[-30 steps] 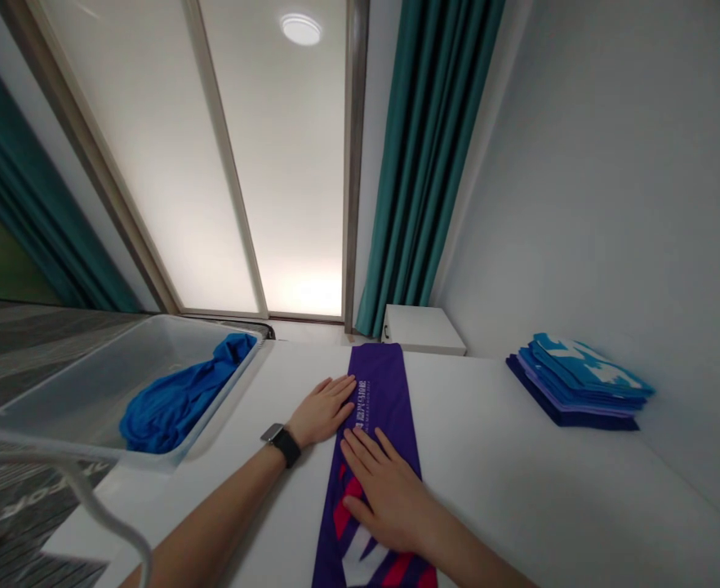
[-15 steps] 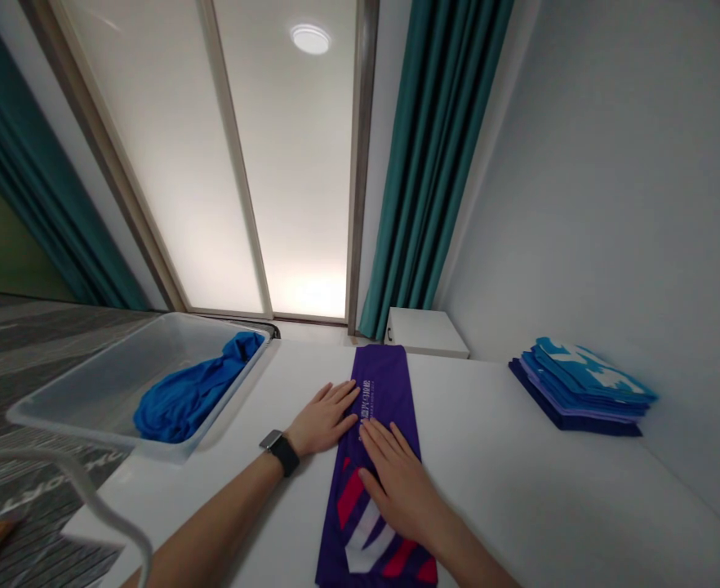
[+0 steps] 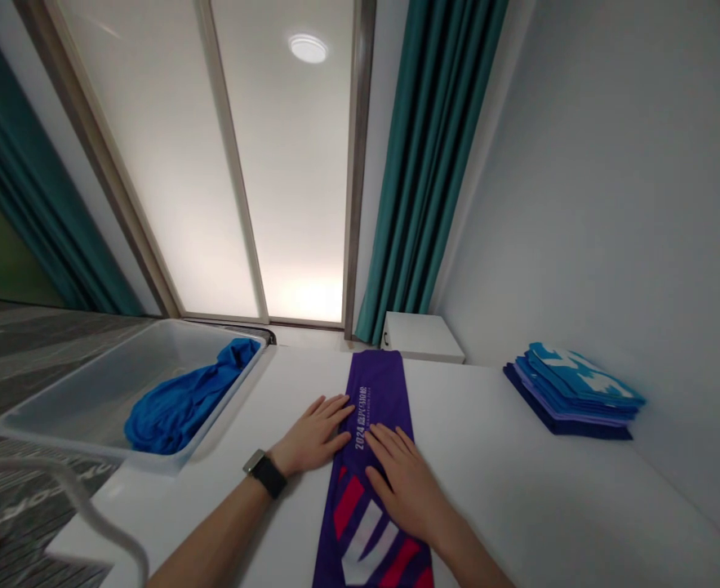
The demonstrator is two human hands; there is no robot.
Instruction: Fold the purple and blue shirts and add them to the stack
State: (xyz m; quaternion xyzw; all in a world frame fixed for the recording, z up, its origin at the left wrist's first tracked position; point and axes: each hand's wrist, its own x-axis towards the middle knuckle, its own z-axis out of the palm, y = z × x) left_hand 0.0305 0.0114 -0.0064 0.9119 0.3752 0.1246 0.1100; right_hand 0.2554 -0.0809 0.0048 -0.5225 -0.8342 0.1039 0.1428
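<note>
A purple shirt (image 3: 381, 384), folded into a long strip with white lettering and a red and white print, lies flat on the white table (image 3: 488, 490). My left hand (image 3: 314, 437), with a dark watch on its wrist, is open, its fingertips at the strip's left edge beside the lettering. Flat on the cloth to the right of the lettering rests my right hand (image 3: 406, 482), open with fingers stretched forward. Neither hand grips anything. The strip's near end runs out of the bottom of the view.
A clear plastic bin (image 3: 78, 425) at the left holds a crumpled blue garment (image 3: 182, 408). Folded blue and purple garments (image 3: 574, 392) are stacked at the right by the wall. A white cabinet (image 3: 424, 336) stands beyond the table, and a pale curved tube (image 3: 84, 498) crosses the lower left.
My left hand has shifted slightly left, from over the lettering to the strip's edge, uncovering more characters. My right hand stays on the cloth, slightly further right of the lettering.
</note>
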